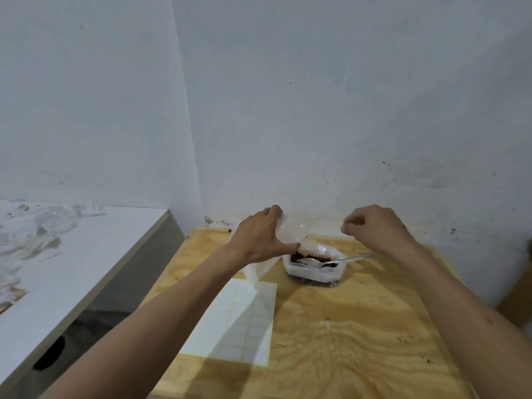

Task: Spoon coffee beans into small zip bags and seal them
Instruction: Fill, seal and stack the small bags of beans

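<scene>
Clear zip bag point(290, 233) is hanging in the air over the far part of the wooden table point(359, 335), just above the white tub point(313, 270) of coffee beans point(312, 257). Left hand point(259, 237) is gripping its left edge, fingers curled round the plastic. Right hand point(374, 228) is sitting level at the bag's right side, fingertips bunched as if pinching the other edge; contact too blurred to confirm. Spoon point(331, 260) is lying in the tub, handle pointing right, nearer the right hand. Gridded sheet point(239, 321) is lying nearer the person.
</scene>
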Motion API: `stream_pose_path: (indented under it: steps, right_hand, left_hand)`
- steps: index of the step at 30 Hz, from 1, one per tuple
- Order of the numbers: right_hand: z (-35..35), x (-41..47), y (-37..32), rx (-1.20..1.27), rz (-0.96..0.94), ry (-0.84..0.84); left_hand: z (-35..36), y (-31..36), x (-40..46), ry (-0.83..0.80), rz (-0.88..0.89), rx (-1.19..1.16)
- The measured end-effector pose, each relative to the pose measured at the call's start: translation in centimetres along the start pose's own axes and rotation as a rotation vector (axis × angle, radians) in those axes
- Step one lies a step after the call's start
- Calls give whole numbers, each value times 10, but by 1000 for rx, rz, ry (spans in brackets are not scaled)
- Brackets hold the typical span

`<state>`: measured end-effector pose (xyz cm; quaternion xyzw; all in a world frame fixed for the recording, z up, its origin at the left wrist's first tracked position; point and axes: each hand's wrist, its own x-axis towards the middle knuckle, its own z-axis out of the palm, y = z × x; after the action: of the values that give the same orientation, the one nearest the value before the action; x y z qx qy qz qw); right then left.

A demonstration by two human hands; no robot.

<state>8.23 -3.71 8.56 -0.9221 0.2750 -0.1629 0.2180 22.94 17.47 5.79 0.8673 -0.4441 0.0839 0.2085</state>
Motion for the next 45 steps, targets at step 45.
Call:
stream_pose_path:
  steps: [45]
  right_hand:
    - [12, -4, 38, 670, 521, 196]
  left_hand:
    - [15, -5, 10, -205, -129, -315]
